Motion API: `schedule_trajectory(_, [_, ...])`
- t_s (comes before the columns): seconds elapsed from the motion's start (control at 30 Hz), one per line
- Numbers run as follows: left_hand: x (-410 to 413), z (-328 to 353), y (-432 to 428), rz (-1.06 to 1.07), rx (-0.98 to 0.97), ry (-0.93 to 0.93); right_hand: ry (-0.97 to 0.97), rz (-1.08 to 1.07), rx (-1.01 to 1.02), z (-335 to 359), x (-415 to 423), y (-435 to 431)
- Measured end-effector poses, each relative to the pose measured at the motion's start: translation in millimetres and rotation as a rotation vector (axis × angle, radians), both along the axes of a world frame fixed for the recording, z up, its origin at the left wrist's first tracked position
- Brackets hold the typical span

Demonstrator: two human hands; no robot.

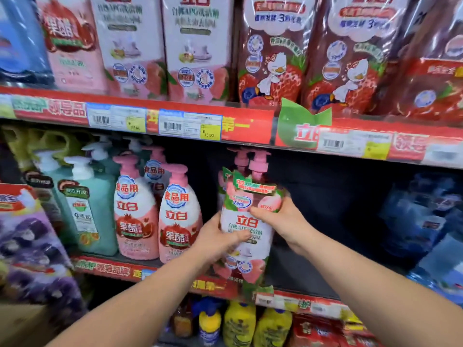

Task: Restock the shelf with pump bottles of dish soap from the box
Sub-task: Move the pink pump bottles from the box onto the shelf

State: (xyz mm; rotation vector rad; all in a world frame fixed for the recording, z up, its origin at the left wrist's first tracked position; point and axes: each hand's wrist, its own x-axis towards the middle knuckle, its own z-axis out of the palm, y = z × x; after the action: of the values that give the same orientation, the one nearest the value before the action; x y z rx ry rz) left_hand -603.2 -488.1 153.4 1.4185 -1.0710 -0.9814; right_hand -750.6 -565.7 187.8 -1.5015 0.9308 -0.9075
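A pink-pump dish soap bottle (246,221) with a white, pink and green peach label is held upright at the front of the middle shelf (175,274). My left hand (220,239) grips its lower left side. My right hand (278,216) grips its upper right side. A second pink pump top (241,159) shows right behind it. To the left stand two pink pomegranate-label pump bottles (179,216), with more behind them.
Teal pump bottles (82,206) stand further left. A dark gap lies on the shelf right of the held bottle, then blue packs (423,221). Refill pouches (270,53) fill the upper shelf. Yellow bottles (239,324) sit on the shelf below. A purple pack (32,246) is at the left.
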Motion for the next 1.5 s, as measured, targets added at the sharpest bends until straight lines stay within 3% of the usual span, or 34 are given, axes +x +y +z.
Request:
schedule_trajectory(0.13, [2,-8,-18,0.078,0.000,-0.038,0.134,0.065,-0.075,-14,3,-23])
schedule_trajectory(0.27, [1,-19,-25,0.126,0.027,-0.109,0.135,0.080,-0.083,-29,5,-30])
schedule_trajectory(0.43, [1,-9,-17,0.177,-0.085,-0.340,0.227,0.097,-0.133,-38,7,-34])
schedule_trajectory(0.53, [14,7,-1,0.270,-0.273,-0.627,0.269,0.113,-0.113,-47,9,-33])
schedule_trajectory(0.63, [42,25,12,0.471,-0.466,-1.145,0.255,0.083,-0.102,-50,12,-31])
schedule_trajectory(0.73, [65,34,14,0.572,-0.329,-1.357,0.240,0.076,-0.104,-50,17,-25])
schedule_trajectory(0.87, [75,27,13,0.431,-0.269,-1.438,0.241,0.082,-0.100,-50,27,-18])
schedule_trajectory(1.03, [81,19,13,0.354,-0.293,-1.317,0.235,0.053,-0.119,-52,40,-12])
schedule_trajectory(1.5, [80,19,14,0.317,-0.233,-1.316,0.277,0.038,-0.142,-52,41,-7])
